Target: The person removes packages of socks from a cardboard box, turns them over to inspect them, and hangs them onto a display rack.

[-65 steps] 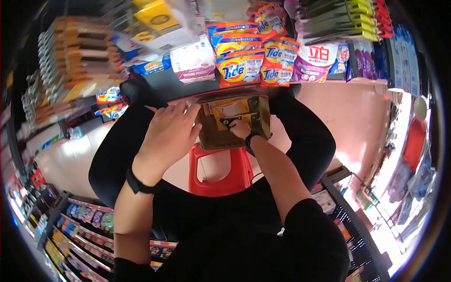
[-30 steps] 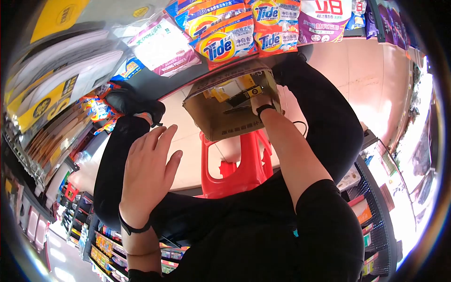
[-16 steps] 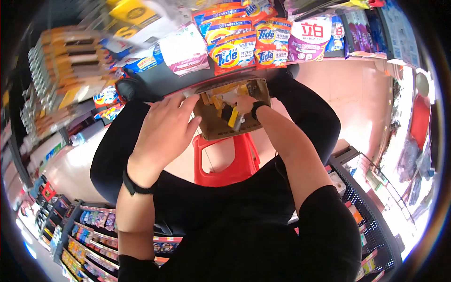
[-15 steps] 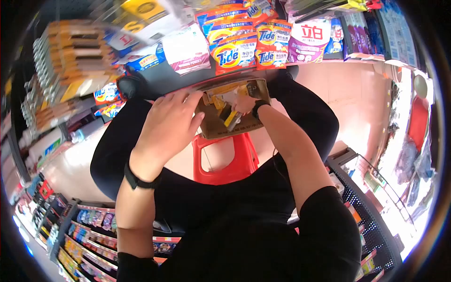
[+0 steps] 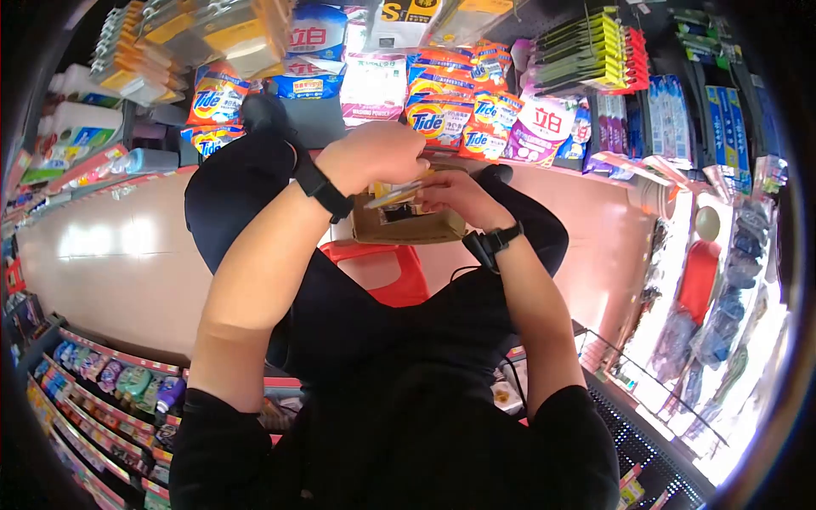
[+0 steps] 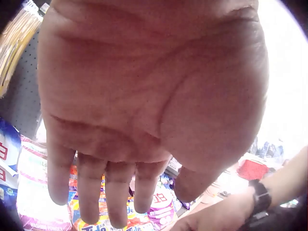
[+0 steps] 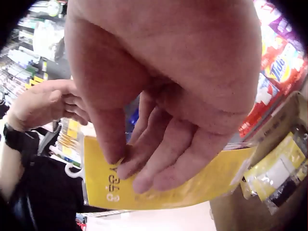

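Observation:
In the head view my right hand (image 5: 463, 197) pinches a flat yellow package (image 5: 395, 194) over an open cardboard box (image 5: 416, 231). The right wrist view shows that package (image 7: 211, 185) between thumb and fingers, a white plastic hook (image 7: 74, 171) at one end. My left hand (image 5: 378, 155) hovers beside it above the box's far left side. Its fingers hang loosely and hold nothing in the left wrist view, where the palm (image 6: 144, 86) fills most of the frame. More yellow packages (image 7: 279, 168) lie inside the box, partly hidden by my hands in the head view.
The box is at a red plastic stool (image 5: 391, 276) between my knees. Ahead, a low shelf carries Tide detergent bags (image 5: 438, 119) and a white washing powder bag (image 5: 372, 89). Yellow hanging packs (image 5: 229, 38) jut out above left. Stocked shelves (image 5: 110, 382) stand behind.
My right hand has come up out of the box with the yellow package. The left hand has moved from the box's left side to above it, beside the package. The head view has shifted.

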`<state>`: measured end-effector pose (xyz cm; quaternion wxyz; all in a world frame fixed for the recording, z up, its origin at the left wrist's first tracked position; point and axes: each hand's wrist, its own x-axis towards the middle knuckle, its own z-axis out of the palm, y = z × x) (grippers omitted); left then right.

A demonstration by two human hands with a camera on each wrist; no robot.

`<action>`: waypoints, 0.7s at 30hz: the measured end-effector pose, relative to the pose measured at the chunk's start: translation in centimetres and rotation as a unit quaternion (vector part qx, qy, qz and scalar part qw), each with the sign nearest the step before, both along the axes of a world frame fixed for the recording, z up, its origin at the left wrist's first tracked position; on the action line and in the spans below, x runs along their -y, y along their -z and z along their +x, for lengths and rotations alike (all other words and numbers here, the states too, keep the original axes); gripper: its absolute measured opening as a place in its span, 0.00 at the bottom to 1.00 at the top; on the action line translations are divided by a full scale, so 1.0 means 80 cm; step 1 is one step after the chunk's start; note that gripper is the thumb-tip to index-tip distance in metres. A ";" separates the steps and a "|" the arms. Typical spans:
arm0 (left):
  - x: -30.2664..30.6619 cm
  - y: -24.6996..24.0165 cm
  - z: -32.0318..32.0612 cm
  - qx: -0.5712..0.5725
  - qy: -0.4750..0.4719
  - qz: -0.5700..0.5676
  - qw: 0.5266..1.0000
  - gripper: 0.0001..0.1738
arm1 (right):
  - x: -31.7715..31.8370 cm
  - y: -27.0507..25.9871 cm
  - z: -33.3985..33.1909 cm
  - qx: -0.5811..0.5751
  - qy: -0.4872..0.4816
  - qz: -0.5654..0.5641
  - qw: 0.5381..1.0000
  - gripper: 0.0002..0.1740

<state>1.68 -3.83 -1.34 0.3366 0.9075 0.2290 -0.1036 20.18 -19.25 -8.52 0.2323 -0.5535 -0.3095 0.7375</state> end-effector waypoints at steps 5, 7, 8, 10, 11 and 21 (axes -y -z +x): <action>-0.006 -0.026 -0.003 0.018 -0.033 -0.052 0.998 0.20 | -0.001 -0.085 -0.024 0.123 0.132 0.069 0.981 0.17; -0.011 -0.024 -0.004 0.066 -0.027 -0.059 0.996 0.18 | 0.003 -0.073 -0.021 0.179 0.154 0.135 0.962 0.17; -0.012 -0.023 -0.005 0.070 -0.031 -0.059 0.995 0.18 | 0.008 -0.071 -0.017 0.182 0.150 0.136 0.962 0.17; -0.015 -0.026 -0.007 0.123 -0.027 -0.077 0.989 0.16 | 0.009 -0.093 -0.027 0.104 0.229 0.115 0.961 0.16; -0.015 -0.026 -0.008 0.125 -0.030 -0.078 0.989 0.16 | 0.010 -0.092 -0.028 0.106 0.226 0.115 0.962 0.16; -0.019 -0.044 0.000 0.238 -0.051 -0.332 0.911 0.14 | 0.017 -0.083 -0.031 -0.233 0.342 0.056 0.909 0.12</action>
